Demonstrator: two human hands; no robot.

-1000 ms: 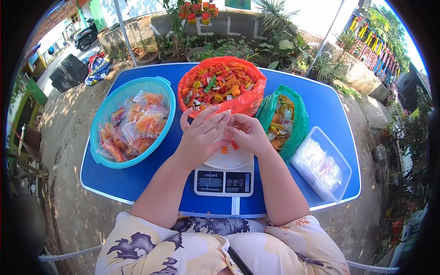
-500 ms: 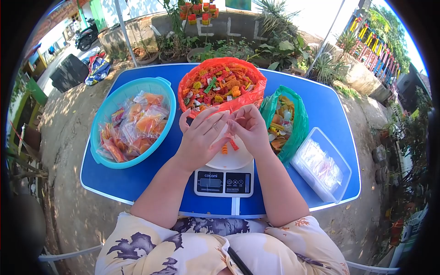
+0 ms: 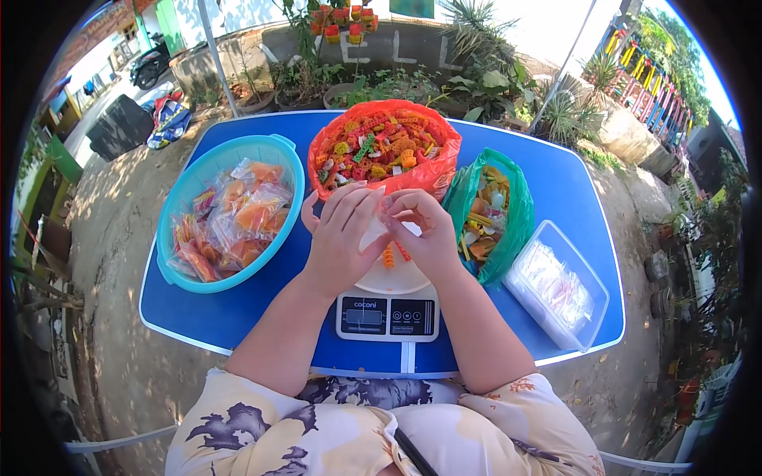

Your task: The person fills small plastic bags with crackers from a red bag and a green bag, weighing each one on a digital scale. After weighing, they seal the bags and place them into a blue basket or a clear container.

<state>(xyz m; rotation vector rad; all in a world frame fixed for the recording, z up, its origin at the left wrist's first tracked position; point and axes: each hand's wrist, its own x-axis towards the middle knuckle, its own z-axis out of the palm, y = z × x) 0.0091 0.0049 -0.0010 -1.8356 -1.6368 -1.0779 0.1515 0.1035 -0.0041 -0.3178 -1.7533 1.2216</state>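
Shifted right hand [image 3: 437, 238] closer to left hand [image 3: 341, 243], with fingers bent; cannot tell closure or hold; see orange twist [image 3: 388, 256] just bodyward, lengthwise fore-and-aft, nearer left hand

Head view: sole viewpoint, head height, wide round-edged field.
Facing: forward and down across the blue table [image 3: 556, 182].
Range: shirt [image 3: 341, 436] nearest, lettered wall [image 3: 406, 49] beyond.
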